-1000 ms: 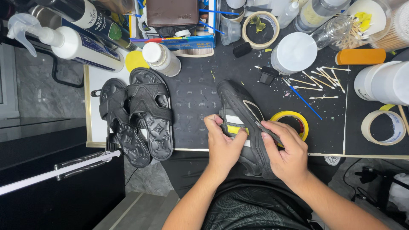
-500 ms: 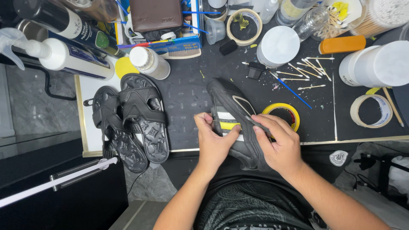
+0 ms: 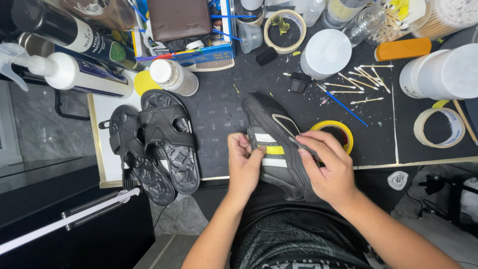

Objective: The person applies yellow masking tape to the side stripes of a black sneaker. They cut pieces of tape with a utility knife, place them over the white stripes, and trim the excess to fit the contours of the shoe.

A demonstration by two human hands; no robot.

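Black striped leather sneaker (image 3: 277, 144) overhangs the mat's front edge, left hand (image 3: 245, 167) and right hand (image 3: 326, 164) fingers closed, pinching yellow tape (image 3: 273, 149) on it.

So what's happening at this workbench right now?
A person is working on a dark grey sneaker lying on a black mat. The left hand steadies its side, thumb near a yellow strip of tape on the stripes, while the right hand presses a thin tool against the same area. A yellow tape roll sits just beyond the right hand. A pair of black slide sandals lies to the left, with bottles, cotton swabs and a blue-handled brush scattered behind.
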